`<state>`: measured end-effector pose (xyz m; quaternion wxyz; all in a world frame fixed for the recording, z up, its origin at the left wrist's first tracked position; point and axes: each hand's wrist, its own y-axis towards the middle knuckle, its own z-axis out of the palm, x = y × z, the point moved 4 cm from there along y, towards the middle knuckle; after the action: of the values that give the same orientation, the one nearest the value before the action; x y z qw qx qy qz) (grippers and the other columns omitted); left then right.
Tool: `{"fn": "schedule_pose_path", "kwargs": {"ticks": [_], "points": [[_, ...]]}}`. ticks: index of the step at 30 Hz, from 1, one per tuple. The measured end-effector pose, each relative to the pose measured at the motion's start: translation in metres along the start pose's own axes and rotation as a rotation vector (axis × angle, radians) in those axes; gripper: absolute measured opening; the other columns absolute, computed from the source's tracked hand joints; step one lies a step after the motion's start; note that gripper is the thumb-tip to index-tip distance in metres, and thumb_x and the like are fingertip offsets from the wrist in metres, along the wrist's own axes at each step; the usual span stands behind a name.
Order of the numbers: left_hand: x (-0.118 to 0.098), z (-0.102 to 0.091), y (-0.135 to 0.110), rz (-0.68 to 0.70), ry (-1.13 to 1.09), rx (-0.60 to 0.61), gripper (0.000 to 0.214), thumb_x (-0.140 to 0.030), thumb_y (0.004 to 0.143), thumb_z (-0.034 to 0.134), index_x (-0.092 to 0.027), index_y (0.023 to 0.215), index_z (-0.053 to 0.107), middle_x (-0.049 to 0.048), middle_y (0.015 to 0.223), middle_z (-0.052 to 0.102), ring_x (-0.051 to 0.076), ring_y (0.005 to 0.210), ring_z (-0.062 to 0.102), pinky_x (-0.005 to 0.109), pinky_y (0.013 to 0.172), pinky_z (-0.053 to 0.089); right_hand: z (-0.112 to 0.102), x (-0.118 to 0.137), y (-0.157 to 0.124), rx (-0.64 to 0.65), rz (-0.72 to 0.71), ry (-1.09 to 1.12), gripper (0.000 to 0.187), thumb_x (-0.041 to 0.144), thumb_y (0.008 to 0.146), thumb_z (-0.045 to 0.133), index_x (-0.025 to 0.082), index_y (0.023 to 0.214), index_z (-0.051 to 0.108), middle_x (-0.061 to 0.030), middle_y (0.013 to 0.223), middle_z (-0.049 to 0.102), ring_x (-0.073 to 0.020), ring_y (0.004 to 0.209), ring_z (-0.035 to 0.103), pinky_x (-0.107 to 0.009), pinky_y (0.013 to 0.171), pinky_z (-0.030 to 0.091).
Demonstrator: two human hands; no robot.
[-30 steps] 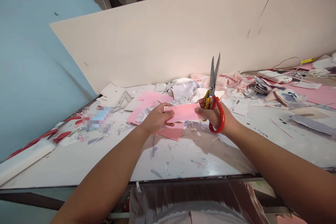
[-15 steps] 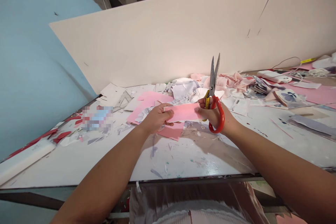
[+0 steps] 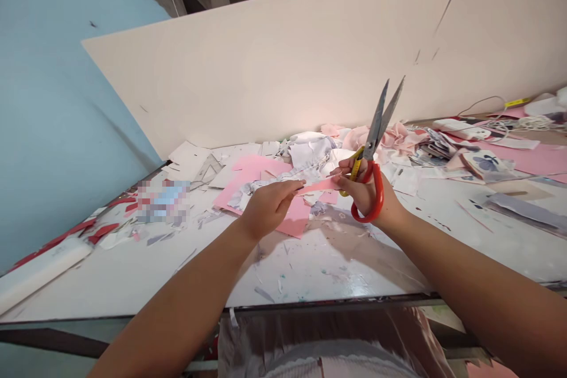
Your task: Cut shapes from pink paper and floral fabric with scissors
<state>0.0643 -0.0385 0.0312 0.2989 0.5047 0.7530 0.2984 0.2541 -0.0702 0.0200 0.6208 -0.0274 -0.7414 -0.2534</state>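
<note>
My right hand (image 3: 365, 192) grips red-handled scissors (image 3: 376, 136), whose blades point up and to the right, slightly parted. The same hand's fingertips pinch the right end of a pink paper strip (image 3: 319, 185). My left hand (image 3: 268, 207) holds the strip's left end, fingers closed over it. The strip is tilted nearly edge-on above the white table (image 3: 310, 266). Under my hands lie more pink paper pieces (image 3: 292, 221).
Paper and fabric scraps (image 3: 398, 144) pile along the back of the table against a tall beige board (image 3: 287, 65). Pink sheets and printed pieces (image 3: 489, 162) lie at the right. A white roll (image 3: 39, 269) sits at the far left. The table's front edge runs below my forearms.
The pink strip has turned from flat-facing to nearly edge-on. My right hand tilted the scissors to the right and my left hand shifted slightly lower.
</note>
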Motion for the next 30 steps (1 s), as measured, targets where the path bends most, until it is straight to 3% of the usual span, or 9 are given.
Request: {"fn": "schedule_pose_path", "kwargs": {"ticks": [4, 7, 11, 14, 20, 24, 30], "points": [[-0.014, -0.004, -0.002, 0.299, 0.128, -0.112, 0.024, -0.008, 0.081, 0.041, -0.017, 0.096, 0.057, 0.0066, 0.099, 0.067, 0.013, 0.089, 0.063, 0.022, 0.068, 0.052, 0.0, -0.007, 0.006, 0.013, -0.004, 0.187, 0.03, 0.01, 0.054, 0.053, 0.021, 0.081, 0.047, -0.0022, 0.082, 0.063, -0.0166, 0.066, 0.057, -0.029, 0.052, 0.044], [-0.018, -0.006, -0.002, 0.317, 0.202, -0.081, 0.022, -0.011, 0.081, 0.042, -0.019, 0.093, 0.059, 0.0055, 0.103, 0.066, 0.014, 0.093, 0.062, 0.024, 0.07, 0.052, -0.002, -0.007, 0.007, 0.001, -0.036, 0.201, 0.028, 0.01, 0.057, 0.051, 0.022, 0.082, 0.047, -0.0027, 0.082, 0.064, -0.0178, 0.069, 0.058, -0.027, 0.049, 0.043], [-0.016, -0.001, -0.002, 0.144, 0.195, 0.145, 0.024, -0.019, 0.084, 0.04, -0.022, 0.093, 0.062, 0.0053, 0.111, 0.062, 0.015, 0.102, 0.057, 0.028, 0.083, 0.047, -0.002, -0.005, 0.006, 0.0, -0.068, 0.205, 0.027, 0.016, 0.059, 0.057, 0.022, 0.083, 0.046, -0.0038, 0.084, 0.064, -0.0197, 0.073, 0.059, -0.027, 0.048, 0.042], [-0.013, 0.001, -0.002, 0.058, 0.127, 0.231, 0.025, -0.023, 0.084, 0.039, -0.023, 0.094, 0.062, 0.0055, 0.114, 0.06, 0.017, 0.108, 0.054, 0.032, 0.089, 0.044, -0.001, -0.003, 0.006, 0.003, -0.088, 0.236, 0.029, 0.019, 0.059, 0.061, 0.023, 0.083, 0.045, -0.0044, 0.086, 0.064, -0.0198, 0.073, 0.06, -0.028, 0.05, 0.043], [-0.011, 0.001, -0.002, -0.017, 0.015, 0.162, 0.028, -0.021, 0.084, 0.036, -0.021, 0.099, 0.06, 0.0054, 0.112, 0.061, 0.016, 0.103, 0.056, 0.029, 0.083, 0.045, -0.003, 0.0, 0.005, 0.0, -0.079, 0.188, 0.031, 0.014, 0.058, 0.059, 0.021, 0.084, 0.046, -0.007, 0.089, 0.063, -0.0227, 0.089, 0.057, -0.027, 0.053, 0.045], [-0.006, 0.002, -0.001, -0.268, -0.057, 0.143, 0.029, -0.025, 0.085, 0.035, -0.02, 0.101, 0.058, 0.0034, 0.089, 0.067, 0.014, 0.078, 0.06, 0.024, 0.069, 0.045, 0.0, -0.005, 0.006, 0.072, -0.061, 0.229, 0.032, 0.021, 0.058, 0.065, 0.019, 0.085, 0.048, -0.0054, 0.084, 0.061, -0.0205, 0.078, 0.059, -0.031, 0.06, 0.047], [0.005, 0.008, -0.002, -0.62, -0.351, 0.181, 0.023, -0.037, 0.078, 0.046, -0.021, 0.09, 0.058, -0.0021, 0.069, 0.053, 0.009, 0.053, 0.043, 0.02, 0.05, 0.034, -0.003, -0.009, 0.006, 0.041, -0.018, 0.092, 0.032, 0.029, 0.06, 0.067, 0.018, 0.086, 0.051, 0.0024, 0.067, 0.05, -0.0133, 0.061, 0.052, -0.027, 0.055, 0.042]]}}
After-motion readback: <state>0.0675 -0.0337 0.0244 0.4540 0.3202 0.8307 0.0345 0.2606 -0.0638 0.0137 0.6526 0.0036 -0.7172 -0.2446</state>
